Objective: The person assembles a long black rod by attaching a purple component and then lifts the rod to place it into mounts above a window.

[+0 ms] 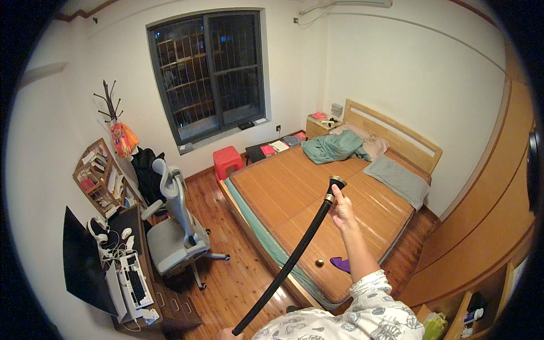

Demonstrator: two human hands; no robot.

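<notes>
A long black stick [292, 263] with a brass-coloured collar and a flared, brass-rimmed end slants across the view in front of me. My right hand [341, 214] is closed round its upper end, just below the flare, with the thumb laid along it. At the lower edge my left hand [228, 334] grips the stick's lower end; most of that hand is cut off. On the bed mat below my right forearm lie a small round brass-coloured piece [319, 262] and a purple cloth piece [340, 264], partly hidden by the arm.
Before me stands a bed [272, 192] with a green blanket [334, 147] and a grey pillow [396, 180]. To the left are an office chair [175, 238], a desk with a keyboard [136, 280] and a monitor [85, 263]. A red stool [227, 160] stands by the window.
</notes>
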